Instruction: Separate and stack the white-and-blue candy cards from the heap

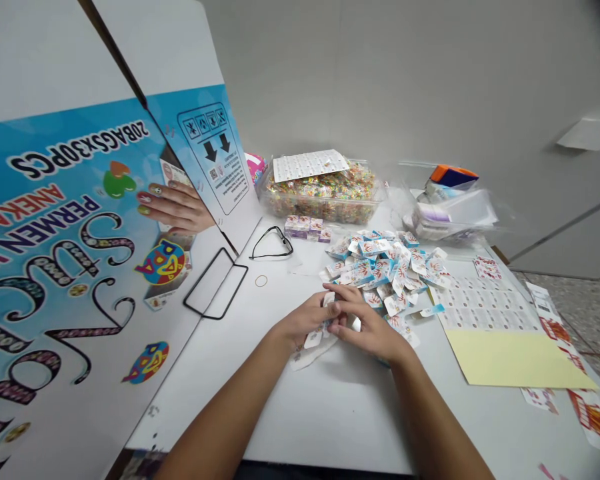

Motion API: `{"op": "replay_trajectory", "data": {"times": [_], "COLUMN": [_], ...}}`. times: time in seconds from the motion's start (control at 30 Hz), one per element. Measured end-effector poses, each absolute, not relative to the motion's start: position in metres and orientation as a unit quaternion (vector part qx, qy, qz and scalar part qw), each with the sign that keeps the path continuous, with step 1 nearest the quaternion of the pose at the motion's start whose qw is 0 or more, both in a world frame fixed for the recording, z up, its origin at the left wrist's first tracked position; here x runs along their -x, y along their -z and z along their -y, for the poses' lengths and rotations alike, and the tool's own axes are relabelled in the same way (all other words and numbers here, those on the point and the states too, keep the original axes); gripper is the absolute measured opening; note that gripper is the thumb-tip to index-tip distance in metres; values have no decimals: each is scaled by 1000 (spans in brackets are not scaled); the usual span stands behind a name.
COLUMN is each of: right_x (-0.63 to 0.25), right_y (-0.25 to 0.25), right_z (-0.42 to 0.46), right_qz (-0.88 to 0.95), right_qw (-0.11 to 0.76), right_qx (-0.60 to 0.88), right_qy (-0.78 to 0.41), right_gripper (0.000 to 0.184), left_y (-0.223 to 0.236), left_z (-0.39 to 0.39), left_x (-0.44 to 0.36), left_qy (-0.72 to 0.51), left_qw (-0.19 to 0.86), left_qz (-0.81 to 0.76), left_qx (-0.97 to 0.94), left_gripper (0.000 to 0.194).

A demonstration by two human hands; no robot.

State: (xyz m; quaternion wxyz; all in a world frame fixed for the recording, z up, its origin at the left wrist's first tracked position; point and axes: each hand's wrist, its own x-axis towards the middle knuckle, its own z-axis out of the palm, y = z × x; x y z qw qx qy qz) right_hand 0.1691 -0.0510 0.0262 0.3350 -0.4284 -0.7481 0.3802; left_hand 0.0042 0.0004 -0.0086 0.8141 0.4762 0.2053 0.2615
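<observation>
My left hand (304, 325) and my right hand (367, 325) meet over the white table (330, 400), fingers curled around small white sachets (314, 339) held between them. A few more of these sachets lie under my left hand. Just beyond my fingers spreads a heap of blue, white and red sachets (385, 267).
A large printed carton (70, 267) stands at the left, with another person's hand (175, 207) resting on its side. Glasses (273, 243) and a rubber band (261, 281) lie nearby. A clear tub of sweets (325, 193) is at the back, sticker sheets (485, 310) and yellow paper (515, 360) on the right.
</observation>
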Motion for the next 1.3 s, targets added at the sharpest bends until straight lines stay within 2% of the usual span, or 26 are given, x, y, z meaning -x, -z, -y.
{"op": "replay_trajectory", "data": {"times": [0.07,0.17,0.4,0.6,0.73,0.87,0.97,1.17,1.3], "right_x": [-170,-168,-159,-167,-164,-164,-168,-171,-174], "right_y": [-27,-27,-14,-28,-27,-13,-7,-17,-28], "right_z": [51,51,49,51,52,46,41,45,51], "right_qz": [751,758,754,775,767,749,746,722,724], "right_qw": [328,337,364,360,380,412,413,460,451], "right_qx": [433,435,452,403,427,480,496,488,469], "right_qy": [-375,-351,-307,-327,-293,-198,-166,-170,-228], "right_gripper": [15,3,6,28,18,13,12,13,18], "left_y": [7,5,2,-1,-1,-6,-11,-12,-11], "left_z": [-2,-2,-1,1,-2,-3,-1,6,6], "left_x": [-2,-1,0,-1,2,5,4,-3,-1], "left_qy": [-254,-233,-224,-217,-255,-256,-226,-276,-252], "left_qw": [805,804,790,786,760,708,725,790,851], "left_qz": [-198,-198,-214,-233,-271,-298,-256,-227,-199], "left_qx": [-498,-511,-529,-531,-533,-587,-598,-499,-415], "left_gripper": [58,59,68,49,52,45,42,37,35]}}
